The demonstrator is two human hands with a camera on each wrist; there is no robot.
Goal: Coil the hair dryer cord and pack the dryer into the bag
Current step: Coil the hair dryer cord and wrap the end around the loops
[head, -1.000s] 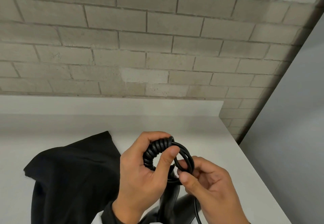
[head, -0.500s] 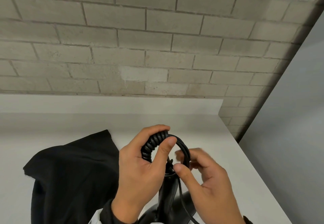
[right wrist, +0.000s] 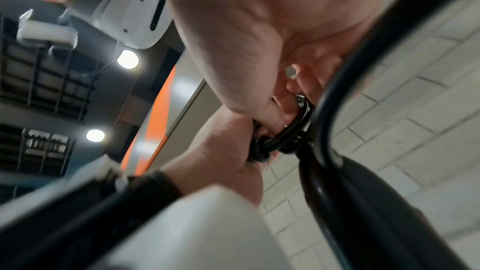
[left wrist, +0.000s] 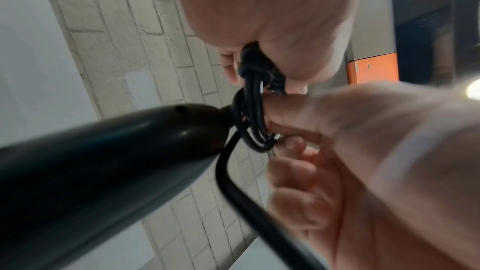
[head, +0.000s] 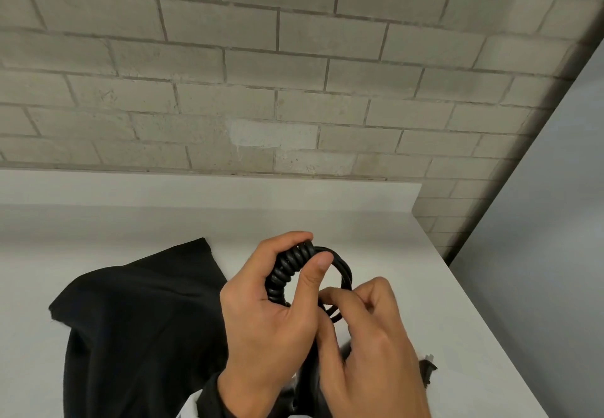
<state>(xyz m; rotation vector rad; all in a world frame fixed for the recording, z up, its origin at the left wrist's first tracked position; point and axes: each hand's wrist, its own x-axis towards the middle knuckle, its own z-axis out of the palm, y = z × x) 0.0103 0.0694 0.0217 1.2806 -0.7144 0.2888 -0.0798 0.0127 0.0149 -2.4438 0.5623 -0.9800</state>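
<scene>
My left hand [head: 277,303] grips the black coiled cord [head: 287,270] of the hair dryer, thumb pressed over the top of the loops. My right hand [head: 366,329] pinches the smooth cord loops [head: 343,278] just right of it. The black dryer handle [left wrist: 103,161] points up under both hands, mostly hidden in the head view. In the left wrist view the cord loops [left wrist: 253,122] hang at the handle's end, and a loose cord strand [left wrist: 249,202] runs down. The plug [head: 428,367] lies on the table beside my right wrist. The black cloth bag [head: 140,319] lies flat at the left.
The white table [head: 392,238] ends at a grey brick wall [head: 261,74] behind and drops off along its right edge [head: 483,313]. The bag covers the left front part of the table.
My right hand has moved its fingers over the smooth loops and now covers them from the right. The plug has come into view by my right wrist. The left hand keeps its grip.
</scene>
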